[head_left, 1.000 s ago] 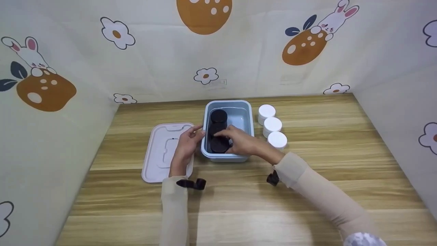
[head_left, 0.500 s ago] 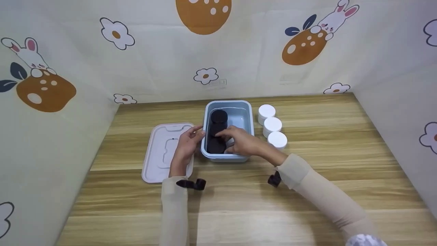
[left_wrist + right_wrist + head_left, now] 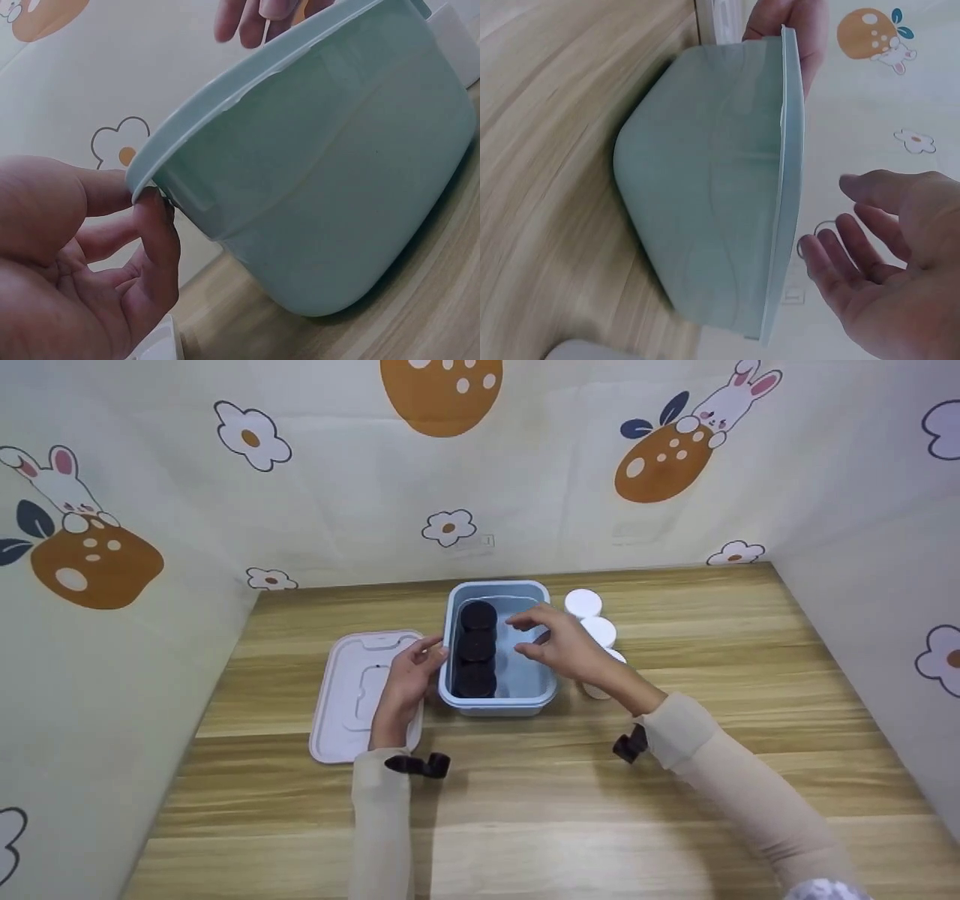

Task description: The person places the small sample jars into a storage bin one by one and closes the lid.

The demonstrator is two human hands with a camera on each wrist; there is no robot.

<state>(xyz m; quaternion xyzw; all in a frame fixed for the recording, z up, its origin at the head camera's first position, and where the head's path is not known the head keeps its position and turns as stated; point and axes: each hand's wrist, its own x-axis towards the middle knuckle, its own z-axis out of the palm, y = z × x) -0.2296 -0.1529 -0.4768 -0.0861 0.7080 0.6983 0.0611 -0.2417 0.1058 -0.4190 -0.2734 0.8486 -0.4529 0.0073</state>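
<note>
A light blue plastic box (image 3: 499, 703) stands on the table. Along its left inner wall, three jars with black lids (image 3: 477, 646) stand in a row. My left hand (image 3: 407, 682) pinches the box's left rim; in the left wrist view the thumb lies on the rim, with fingers under it. Above the box's right half, my right hand (image 3: 564, 643) holds nothing, its thumb and fingers apart. The right wrist view has that hand (image 3: 896, 262) beyond the rim, touching nothing. Just right of the box are three white jars (image 3: 583, 604), partly hidden by the right hand and wrist.
A white lid (image 3: 337, 697) lies flat to the left of the box, partly under my left hand and forearm. A patterned curtain (image 3: 337, 510) rises behind the wooden table (image 3: 510, 795) and along both sides.
My right hand has let go of the nearest black-lidded jar and moved up and to the right. That jar shifted slightly left beforehand. The left hand stays at the rim.
</note>
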